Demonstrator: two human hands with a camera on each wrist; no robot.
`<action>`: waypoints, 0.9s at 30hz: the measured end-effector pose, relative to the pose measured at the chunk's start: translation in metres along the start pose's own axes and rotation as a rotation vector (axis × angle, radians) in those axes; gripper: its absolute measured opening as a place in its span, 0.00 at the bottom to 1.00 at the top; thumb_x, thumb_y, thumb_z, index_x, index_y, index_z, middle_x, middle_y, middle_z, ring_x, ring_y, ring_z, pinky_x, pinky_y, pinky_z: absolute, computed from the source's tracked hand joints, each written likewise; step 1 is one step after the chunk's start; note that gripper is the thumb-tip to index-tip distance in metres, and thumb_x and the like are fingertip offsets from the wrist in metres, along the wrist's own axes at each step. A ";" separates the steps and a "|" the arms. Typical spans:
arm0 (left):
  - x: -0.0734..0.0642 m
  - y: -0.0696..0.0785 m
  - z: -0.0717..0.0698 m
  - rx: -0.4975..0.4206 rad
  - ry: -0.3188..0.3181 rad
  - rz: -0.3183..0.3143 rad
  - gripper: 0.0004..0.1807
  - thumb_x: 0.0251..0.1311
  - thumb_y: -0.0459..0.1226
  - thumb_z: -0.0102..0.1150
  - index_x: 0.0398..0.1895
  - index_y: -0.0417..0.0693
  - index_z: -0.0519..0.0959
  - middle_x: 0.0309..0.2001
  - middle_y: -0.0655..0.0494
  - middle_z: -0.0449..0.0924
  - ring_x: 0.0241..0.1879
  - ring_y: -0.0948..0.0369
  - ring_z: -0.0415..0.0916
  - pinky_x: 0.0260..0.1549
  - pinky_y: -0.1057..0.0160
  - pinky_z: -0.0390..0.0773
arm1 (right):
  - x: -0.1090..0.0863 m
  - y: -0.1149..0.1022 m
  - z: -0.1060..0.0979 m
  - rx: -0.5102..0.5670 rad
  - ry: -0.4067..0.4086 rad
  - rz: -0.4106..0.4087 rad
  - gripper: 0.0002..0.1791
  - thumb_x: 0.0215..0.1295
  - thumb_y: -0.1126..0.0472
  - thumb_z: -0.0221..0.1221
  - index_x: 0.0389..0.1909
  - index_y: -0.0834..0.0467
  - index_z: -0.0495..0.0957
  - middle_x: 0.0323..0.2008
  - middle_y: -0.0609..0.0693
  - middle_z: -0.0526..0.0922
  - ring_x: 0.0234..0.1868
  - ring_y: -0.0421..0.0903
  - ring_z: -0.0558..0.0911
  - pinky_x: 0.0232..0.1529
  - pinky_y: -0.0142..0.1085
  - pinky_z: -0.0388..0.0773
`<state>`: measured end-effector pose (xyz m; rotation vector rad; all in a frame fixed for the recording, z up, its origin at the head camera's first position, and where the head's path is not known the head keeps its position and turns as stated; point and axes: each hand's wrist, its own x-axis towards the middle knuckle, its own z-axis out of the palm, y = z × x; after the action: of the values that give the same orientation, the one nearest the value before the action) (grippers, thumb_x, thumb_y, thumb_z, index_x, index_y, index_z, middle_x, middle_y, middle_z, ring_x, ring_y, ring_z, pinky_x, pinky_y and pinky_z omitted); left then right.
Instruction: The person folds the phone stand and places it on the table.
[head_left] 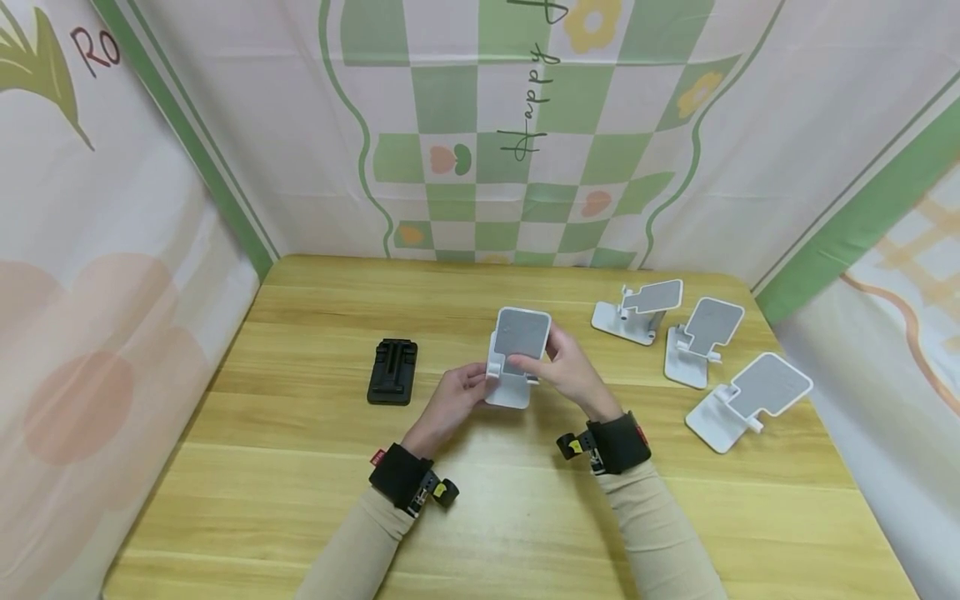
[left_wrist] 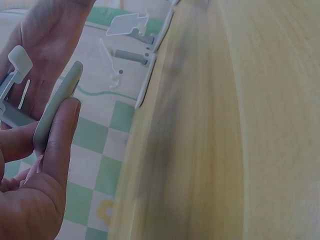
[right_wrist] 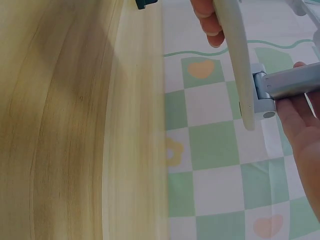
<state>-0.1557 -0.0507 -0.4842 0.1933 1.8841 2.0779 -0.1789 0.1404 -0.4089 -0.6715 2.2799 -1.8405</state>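
The left hand (head_left: 456, 398) has a pinched grip on the base of one white stand (head_left: 522, 332); the right hand (head_left: 576, 377) grips its grey panel, thumb on the front, fingers behind. The stand is held above the worktop (head_left: 510, 517), near the middle. Two black wristbands (head_left: 621, 443) carry red tags (head_left: 377, 457), their lettering seemingly too small to read. One black folded stand (head_left: 392, 372) lies left; three more white stands (head_left: 772, 385) sit right. The back cloth (head_left: 444, 100) reads "Happy", the left cloth (head_left: 172, 167) "RO".
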 end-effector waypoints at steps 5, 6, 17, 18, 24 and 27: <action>-0.001 0.000 0.000 0.001 0.002 -0.002 0.25 0.66 0.36 0.52 0.62 0.31 0.66 0.57 0.37 0.75 0.50 0.54 0.77 0.47 0.62 0.79 | -0.001 0.000 0.000 -0.012 0.008 -0.002 0.31 0.56 0.65 0.65 0.61 0.65 0.67 0.55 0.61 0.75 0.55 0.48 0.73 0.61 0.48 0.64; -0.001 0.000 0.000 0.000 0.001 0.000 0.25 0.66 0.37 0.52 0.62 0.31 0.66 0.57 0.37 0.75 0.50 0.54 0.77 0.47 0.62 0.79 | -0.001 0.000 0.000 -0.014 0.009 -0.004 0.31 0.56 0.65 0.65 0.61 0.65 0.67 0.55 0.61 0.76 0.55 0.48 0.73 0.61 0.48 0.64; -0.001 0.000 -0.001 0.011 -0.002 -0.005 0.25 0.66 0.38 0.53 0.63 0.32 0.66 0.56 0.38 0.76 0.49 0.55 0.78 0.47 0.61 0.79 | -0.001 -0.001 0.003 -0.067 0.056 -0.020 0.28 0.56 0.64 0.65 0.58 0.65 0.70 0.51 0.61 0.78 0.51 0.49 0.75 0.59 0.49 0.67; -0.001 0.000 -0.001 0.011 -0.002 -0.006 0.25 0.66 0.37 0.52 0.63 0.32 0.67 0.56 0.38 0.76 0.49 0.55 0.78 0.47 0.61 0.79 | -0.001 -0.001 0.003 -0.074 0.061 -0.023 0.28 0.55 0.64 0.65 0.58 0.65 0.70 0.51 0.61 0.78 0.51 0.49 0.76 0.58 0.50 0.68; -0.002 0.001 -0.001 0.000 -0.016 -0.006 0.23 0.67 0.36 0.51 0.62 0.32 0.67 0.54 0.39 0.77 0.49 0.55 0.78 0.47 0.60 0.79 | 0.000 0.001 0.004 -0.095 0.096 -0.058 0.25 0.55 0.67 0.64 0.55 0.66 0.72 0.48 0.61 0.80 0.48 0.47 0.77 0.54 0.47 0.71; -0.002 0.001 0.000 -0.008 -0.023 -0.004 0.23 0.67 0.35 0.50 0.62 0.31 0.67 0.54 0.38 0.77 0.49 0.55 0.78 0.48 0.60 0.79 | 0.000 0.001 0.005 -0.099 0.114 -0.076 0.24 0.55 0.68 0.64 0.54 0.65 0.73 0.47 0.61 0.80 0.47 0.45 0.77 0.52 0.44 0.71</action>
<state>-0.1536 -0.0516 -0.4828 0.2108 1.8611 2.0712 -0.1777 0.1364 -0.4112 -0.6938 2.4644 -1.8548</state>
